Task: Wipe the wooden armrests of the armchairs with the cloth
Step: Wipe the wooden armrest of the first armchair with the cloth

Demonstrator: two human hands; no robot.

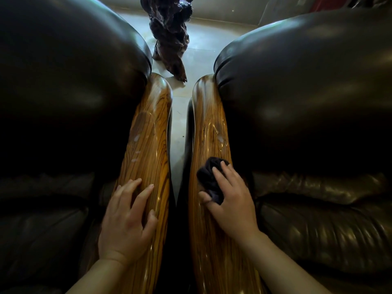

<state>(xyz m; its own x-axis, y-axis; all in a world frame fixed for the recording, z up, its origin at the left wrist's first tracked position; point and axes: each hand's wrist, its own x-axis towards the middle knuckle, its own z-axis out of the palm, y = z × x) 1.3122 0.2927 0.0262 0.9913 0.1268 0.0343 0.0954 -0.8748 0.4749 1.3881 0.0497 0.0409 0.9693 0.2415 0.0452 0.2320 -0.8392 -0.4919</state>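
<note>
- my right hand (pixel 230 200) is pressing the bunched dark cloth (pixel 210 179) onto the right wooden armrest (pixel 209 128)
- left hand (pixel 125 221) lies flat, fingers spread, empty, on the left armrest (pixel 148 128)

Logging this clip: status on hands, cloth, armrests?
Right hand presses dark cloth on right armrest. Left hand flat, empty, on left armrest. White smudges on both; path clear.

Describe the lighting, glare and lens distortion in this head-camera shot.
Head view: light comes from the pale floor at the far end, leaving the dark leather cushions mostly in shadow with soft highlights; glare streaks the glossy striped wooden armrests, strongest near their far tips; the wide-angle lens bulges the chairs outward; the left hand, the right hand and the dark cloth look reasonably sharp.
</note>
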